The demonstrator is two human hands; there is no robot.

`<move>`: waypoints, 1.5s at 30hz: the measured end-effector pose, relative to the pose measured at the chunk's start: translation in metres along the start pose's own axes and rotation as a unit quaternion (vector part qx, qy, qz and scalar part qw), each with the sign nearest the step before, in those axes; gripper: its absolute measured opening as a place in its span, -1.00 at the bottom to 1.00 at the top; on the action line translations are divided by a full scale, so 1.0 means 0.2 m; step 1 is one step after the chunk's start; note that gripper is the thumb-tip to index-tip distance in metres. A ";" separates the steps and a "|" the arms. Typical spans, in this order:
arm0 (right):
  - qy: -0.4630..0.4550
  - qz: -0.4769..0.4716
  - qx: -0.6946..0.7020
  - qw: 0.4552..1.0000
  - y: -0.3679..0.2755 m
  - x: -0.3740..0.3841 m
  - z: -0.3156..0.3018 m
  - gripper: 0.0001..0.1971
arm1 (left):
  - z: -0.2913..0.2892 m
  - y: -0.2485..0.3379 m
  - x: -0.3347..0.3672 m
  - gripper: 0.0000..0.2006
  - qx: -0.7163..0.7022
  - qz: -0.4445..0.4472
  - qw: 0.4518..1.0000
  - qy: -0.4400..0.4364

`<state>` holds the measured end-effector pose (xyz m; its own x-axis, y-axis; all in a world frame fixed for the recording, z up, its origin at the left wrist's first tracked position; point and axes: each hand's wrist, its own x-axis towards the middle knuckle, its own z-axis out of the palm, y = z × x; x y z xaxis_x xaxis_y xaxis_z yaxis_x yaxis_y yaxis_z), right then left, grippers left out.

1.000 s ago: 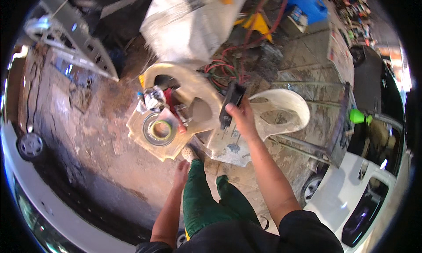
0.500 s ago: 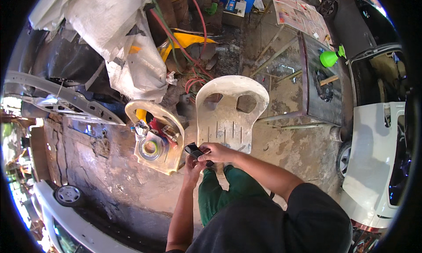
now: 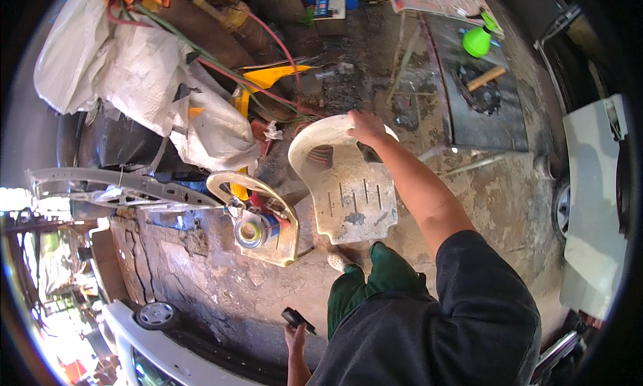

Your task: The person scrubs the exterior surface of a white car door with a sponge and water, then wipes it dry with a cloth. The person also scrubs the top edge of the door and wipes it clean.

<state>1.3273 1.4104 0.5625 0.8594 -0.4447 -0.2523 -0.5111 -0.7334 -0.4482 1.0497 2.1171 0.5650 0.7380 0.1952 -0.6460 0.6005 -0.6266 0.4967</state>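
My right hand [image 3: 367, 127] reaches forward, its fingers closed over the top edge of a worn, off-white plastic chair [image 3: 353, 185] with slots in its seat. Low by my side, my left hand [image 3: 295, 337] is closed on a small black oblong object [image 3: 299, 319], whose kind I cannot make out. To the left of the chair in my right hand stands a second yellowed plastic chair [image 3: 291, 235]. On its seat are a round can [image 3: 253, 233] and red and other small items.
A dark metal table [image 3: 489, 121] at the right bears a green spray bottle [image 3: 477, 41] and a wooden-handled tool [image 3: 487, 79]. White sheeting [image 3: 127, 78] covers parts at the far left. Hoses [image 3: 221, 70] cross the back. Car bodies stand on both sides.
My hands have parted: the right has left the black object and taken hold of the chair's top edge. The left has moved down and back with the object. My view has shifted.
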 end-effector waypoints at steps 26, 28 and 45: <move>0.049 -0.128 0.042 0.990 -0.36 -2.77 0.63 -0.69 | -0.08 0.15 0.67 -0.33 0.073 0.021 0.971 -0.226; 0.049 -0.112 0.048 0.991 -0.28 -2.81 0.58 -0.69 | 0.12 0.32 0.55 -0.36 0.104 0.072 0.962 -0.244; 0.187 0.113 0.187 0.958 1.08 -4.01 -0.56 -0.61 | 1.45 1.38 -1.13 -0.51 0.281 0.413 0.811 -0.306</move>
<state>0.5268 1.5507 0.7646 0.6257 -0.7754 -0.0855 -0.5824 -0.3914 -0.7124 0.9599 1.6812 0.6808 0.4236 -0.7684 -0.4797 -0.3816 -0.6317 0.6748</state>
